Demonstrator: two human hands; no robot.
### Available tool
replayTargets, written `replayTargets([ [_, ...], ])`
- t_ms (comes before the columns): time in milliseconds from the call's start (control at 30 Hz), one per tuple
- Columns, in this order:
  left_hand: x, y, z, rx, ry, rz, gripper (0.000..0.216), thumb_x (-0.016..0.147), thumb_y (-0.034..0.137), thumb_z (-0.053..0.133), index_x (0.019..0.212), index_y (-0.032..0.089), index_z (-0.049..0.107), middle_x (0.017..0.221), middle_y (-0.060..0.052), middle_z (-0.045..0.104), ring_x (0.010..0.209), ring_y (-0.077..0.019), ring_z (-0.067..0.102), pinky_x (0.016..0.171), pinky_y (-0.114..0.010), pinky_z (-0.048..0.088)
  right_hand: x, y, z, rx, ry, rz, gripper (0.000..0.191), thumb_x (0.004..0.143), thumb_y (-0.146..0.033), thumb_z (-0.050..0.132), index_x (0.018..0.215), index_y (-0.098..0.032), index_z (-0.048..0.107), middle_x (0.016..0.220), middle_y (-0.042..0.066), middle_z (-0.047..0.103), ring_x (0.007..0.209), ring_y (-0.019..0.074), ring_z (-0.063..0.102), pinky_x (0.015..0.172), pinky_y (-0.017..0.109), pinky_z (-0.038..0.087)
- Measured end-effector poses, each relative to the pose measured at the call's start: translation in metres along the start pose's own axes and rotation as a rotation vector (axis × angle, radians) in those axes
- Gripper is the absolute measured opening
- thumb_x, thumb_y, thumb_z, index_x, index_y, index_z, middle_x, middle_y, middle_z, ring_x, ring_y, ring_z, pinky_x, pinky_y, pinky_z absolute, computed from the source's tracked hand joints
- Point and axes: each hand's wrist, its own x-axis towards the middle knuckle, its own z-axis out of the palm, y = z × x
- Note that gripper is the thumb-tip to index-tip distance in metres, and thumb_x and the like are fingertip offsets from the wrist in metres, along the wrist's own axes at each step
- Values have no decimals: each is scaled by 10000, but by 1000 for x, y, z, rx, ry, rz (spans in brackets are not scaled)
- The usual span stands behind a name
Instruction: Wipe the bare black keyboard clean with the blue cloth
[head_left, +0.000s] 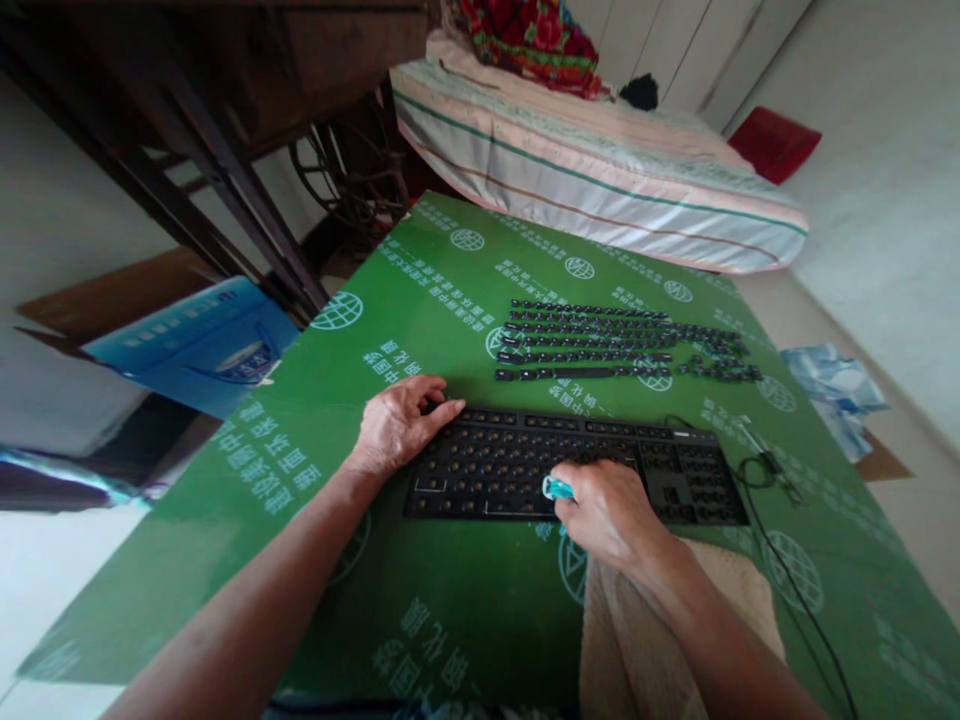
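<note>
A black keyboard without its keycaps lies on the green table, its bare switch posts showing. My left hand grips the far left corner of the keyboard, the thumb along its top edge and the other fingers curled. Over the lower middle of the keys, my right hand is closed around a small teal-and-white brush-like tool; most of it is hidden in the fist. Beyond the keyboard, the loose black keycaps lie in several rows, with a looser cluster at their right end.
A tan cloth lies under my right forearm. The keyboard's black cable runs down the right side, near a small clear-and-metal item. A bed stands past the table; a blue box is at the left.
</note>
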Motion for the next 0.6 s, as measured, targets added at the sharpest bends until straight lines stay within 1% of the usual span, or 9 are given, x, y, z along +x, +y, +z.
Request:
replayTargets([
  [67,0,0,0,5,0,2,491,742,631,503,981,223,636,891,-20,706,791,-186,647,777,-300,511,1,-1,-1,21,14,6,186,792,-227,488,780,-258,671,760,22,730,757,184,672,627,258,353],
  [133,0,-1,0,4,-1,8,496,743,630,504,985,219,637,891,-22,704,795,-188,645,784,-302,508,2,-3,0,31,26,9,185,789,-225,483,771,-255,665,752,22,729,754,185,676,616,260,342],
  [267,0,-1,1,3,-1,12,493,750,626,502,988,216,637,891,-24,702,797,-187,643,788,-304,507,3,-8,3,9,26,0,190,795,-237,476,818,-254,663,766,36,732,750,196,676,607,265,339],
  [467,0,-1,1,1,2,24,503,752,624,505,989,201,639,877,-29,696,798,-188,637,791,-311,502,5,-23,2,-3,49,-83,190,794,-215,463,847,-241,644,776,37,724,754,199,670,608,272,340],
  [600,0,-2,2,-8,0,20,518,748,632,511,1001,198,637,881,-28,692,791,-184,633,782,-307,500,8,-24,-2,0,49,-119,197,785,-201,458,880,-237,627,768,39,721,745,203,674,591,270,324],
])
